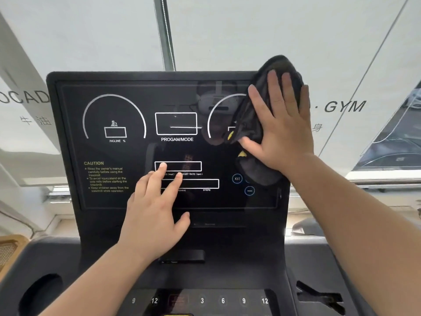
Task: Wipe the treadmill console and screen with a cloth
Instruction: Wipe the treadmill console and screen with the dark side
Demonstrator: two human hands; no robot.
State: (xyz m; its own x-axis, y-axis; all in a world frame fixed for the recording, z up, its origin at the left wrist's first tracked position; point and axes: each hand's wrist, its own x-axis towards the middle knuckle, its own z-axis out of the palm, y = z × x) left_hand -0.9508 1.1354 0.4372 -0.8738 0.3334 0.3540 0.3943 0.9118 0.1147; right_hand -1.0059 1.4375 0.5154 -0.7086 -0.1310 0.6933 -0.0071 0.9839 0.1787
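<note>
The treadmill's black screen [118, 151] stands upright in front of me, with white dials, a PROGAM/MODE box and yellow CAUTION text. My right hand [280, 124] lies flat on a dark grey cloth [250, 119], pressing it against the screen's upper right corner. The cloth covers the right dial and hangs past the top edge. My left hand [157, 210] rests with spread fingers on the lower middle of the screen, holding nothing. Below lies the dark console [227, 270] with a row of number keys [223, 301].
A round cup holder [41, 295] sits at the console's left and a recessed slot [319, 297] at its right. Behind the screen is a white wall with GYM lettering [345, 107] and a vertical pole [165, 35]. A wooden object [9, 249] shows at far left.
</note>
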